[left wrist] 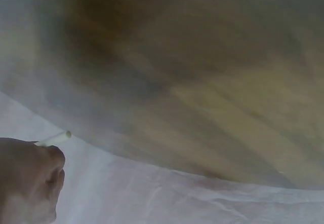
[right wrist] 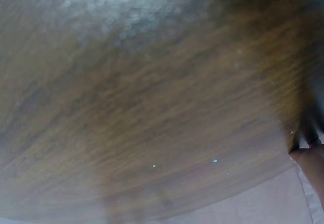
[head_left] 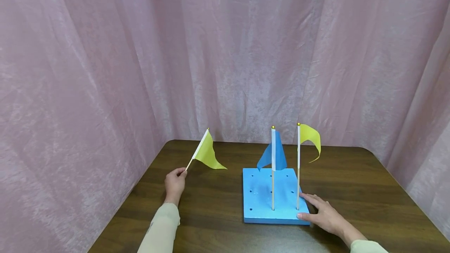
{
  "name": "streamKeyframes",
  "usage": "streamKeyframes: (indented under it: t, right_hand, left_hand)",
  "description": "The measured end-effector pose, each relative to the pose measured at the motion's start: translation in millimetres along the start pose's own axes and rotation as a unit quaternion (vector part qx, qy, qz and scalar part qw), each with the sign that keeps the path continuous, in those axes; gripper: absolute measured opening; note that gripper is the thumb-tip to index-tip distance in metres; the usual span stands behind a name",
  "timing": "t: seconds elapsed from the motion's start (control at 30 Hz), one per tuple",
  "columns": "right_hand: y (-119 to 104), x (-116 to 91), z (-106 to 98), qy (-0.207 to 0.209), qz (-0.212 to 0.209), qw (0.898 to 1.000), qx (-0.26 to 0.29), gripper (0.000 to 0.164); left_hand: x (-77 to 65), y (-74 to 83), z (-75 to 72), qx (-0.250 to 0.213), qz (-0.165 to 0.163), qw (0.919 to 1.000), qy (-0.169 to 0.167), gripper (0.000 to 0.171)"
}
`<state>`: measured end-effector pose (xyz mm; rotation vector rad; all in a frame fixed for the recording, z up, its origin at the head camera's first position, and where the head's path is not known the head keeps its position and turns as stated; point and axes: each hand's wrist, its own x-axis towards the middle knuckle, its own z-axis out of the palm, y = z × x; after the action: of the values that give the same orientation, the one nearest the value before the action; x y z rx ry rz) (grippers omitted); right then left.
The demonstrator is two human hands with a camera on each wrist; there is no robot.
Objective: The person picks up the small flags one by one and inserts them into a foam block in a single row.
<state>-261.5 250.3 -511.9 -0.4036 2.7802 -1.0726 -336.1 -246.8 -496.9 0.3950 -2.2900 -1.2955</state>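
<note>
My left hand pinches the thin wooden stick of a yellow flag above the left part of the table. The stick's bare end pokes out of the fist in the left wrist view. A light blue board with several small holes lies right of centre. In its front row stand upright a blue flag and, at the right corner, another yellow flag. My right hand rests at the board's right edge, thumb and fingers spread and touching it. In the right wrist view only part of that hand shows.
The dark brown wooden table has rounded far corners. Pink curtains hang behind it and along both sides. Small specks lie on the tabletop in the right wrist view.
</note>
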Motion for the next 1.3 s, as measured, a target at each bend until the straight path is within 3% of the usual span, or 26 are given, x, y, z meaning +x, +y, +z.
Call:
streamKeyframes:
  t: [0.2,0.37,0.83,1.3]
  right_hand:
    - [1,1,-1,-0.002,-0.002,1.000,-0.009,0.078]
    - [1,1,-1,-0.003,-0.003,1.000,-0.010,0.076]
    - [2,0,0,-0.005,0.004,1.000,0.007,0.078]
    - [2,0,1,-0.003,-0.002,1.000,0.009,0.077]
  left_hand:
    - [-0.9,18.4,10.7,-0.094,-0.042,0.9946,-0.013,0.021]
    - [-0.2,28.7,16.9,-0.127,-0.051,0.9905,-0.017,0.021]
    - [-6.5,59.8,35.7,-0.177,-0.030,0.9836,-0.021,0.015]
    - [-23.9,95.3,54.1,-0.240,0.005,0.9684,-0.067,0.014]
